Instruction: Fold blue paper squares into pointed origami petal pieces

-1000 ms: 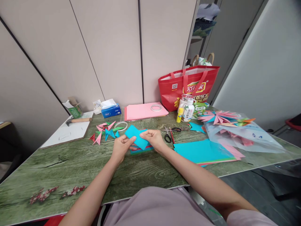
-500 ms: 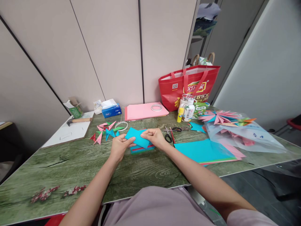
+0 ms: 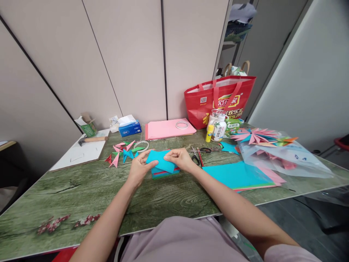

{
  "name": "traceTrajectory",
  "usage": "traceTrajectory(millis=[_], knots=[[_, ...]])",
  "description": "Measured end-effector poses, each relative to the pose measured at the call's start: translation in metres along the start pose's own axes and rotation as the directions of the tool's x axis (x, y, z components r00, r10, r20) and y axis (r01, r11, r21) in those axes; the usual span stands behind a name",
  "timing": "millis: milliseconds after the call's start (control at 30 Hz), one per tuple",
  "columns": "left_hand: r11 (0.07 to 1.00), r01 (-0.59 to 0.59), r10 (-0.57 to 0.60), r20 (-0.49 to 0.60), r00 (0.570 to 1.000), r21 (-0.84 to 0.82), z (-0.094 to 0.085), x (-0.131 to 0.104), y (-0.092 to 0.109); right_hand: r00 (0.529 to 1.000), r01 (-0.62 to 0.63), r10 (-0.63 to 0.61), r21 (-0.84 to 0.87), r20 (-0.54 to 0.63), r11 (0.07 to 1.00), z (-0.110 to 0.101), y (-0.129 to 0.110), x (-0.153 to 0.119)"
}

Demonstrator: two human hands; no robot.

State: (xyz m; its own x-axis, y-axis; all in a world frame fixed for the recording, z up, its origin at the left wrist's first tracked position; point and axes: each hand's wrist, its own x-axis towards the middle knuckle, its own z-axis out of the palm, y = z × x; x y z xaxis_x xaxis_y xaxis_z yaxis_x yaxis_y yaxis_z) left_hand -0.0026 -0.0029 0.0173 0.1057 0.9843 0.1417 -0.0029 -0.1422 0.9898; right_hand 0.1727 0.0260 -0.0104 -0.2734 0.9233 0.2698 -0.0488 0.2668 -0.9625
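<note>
A small blue sheet of paper (image 3: 160,161) is held between my two hands, a little above a stack of coloured paper (image 3: 165,175). My left hand (image 3: 140,166) pinches its left side, thumb on top and fingers behind. On the right, my right hand (image 3: 178,159) grips the upper right edge between thumb and fingertips. Folded paper pieces (image 3: 125,153) in pink, red, green and blue lie beyond my left hand, near a tape roll (image 3: 141,146). Scissors (image 3: 195,156) and a red pencil (image 3: 200,159) rest just right of my right hand.
Larger blue sheets (image 3: 237,174) lie at the right, beside a plastic bag (image 3: 305,160) under a paper flower (image 3: 255,136). A glue stick (image 3: 209,133), a white bottle (image 3: 219,128) and a red bag (image 3: 199,109) stand behind. A hammer (image 3: 94,139) is on a white board (image 3: 81,154).
The blue sheet has turned slightly and flattened between my hands. My left fingers have shifted up along its left edge, and the right hand stays nearly in place.
</note>
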Motion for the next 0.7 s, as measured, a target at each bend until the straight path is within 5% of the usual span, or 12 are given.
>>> traceTrajectory(millis=[233, 433, 700], knots=[[0.992, -0.070, 0.088, 0.181, 0.980, -0.101, 0.001, -0.004, 0.011, 0.999, -0.034, 0.034, 0.023, 0.005, 0.999, -0.004, 0.001, 0.001], [0.985, -0.059, 0.036, 0.144, 0.989, 0.163, -0.007, -0.003, 0.006, 0.999, -0.045, 0.044, 0.025, 0.022, 0.999, -0.006, -0.003, 0.001], [0.992, -0.032, 0.015, 0.146, 0.989, 0.120, -0.007, -0.003, 0.001, 0.998, -0.043, 0.043, 0.015, 0.034, 0.999, -0.007, -0.001, 0.002]])
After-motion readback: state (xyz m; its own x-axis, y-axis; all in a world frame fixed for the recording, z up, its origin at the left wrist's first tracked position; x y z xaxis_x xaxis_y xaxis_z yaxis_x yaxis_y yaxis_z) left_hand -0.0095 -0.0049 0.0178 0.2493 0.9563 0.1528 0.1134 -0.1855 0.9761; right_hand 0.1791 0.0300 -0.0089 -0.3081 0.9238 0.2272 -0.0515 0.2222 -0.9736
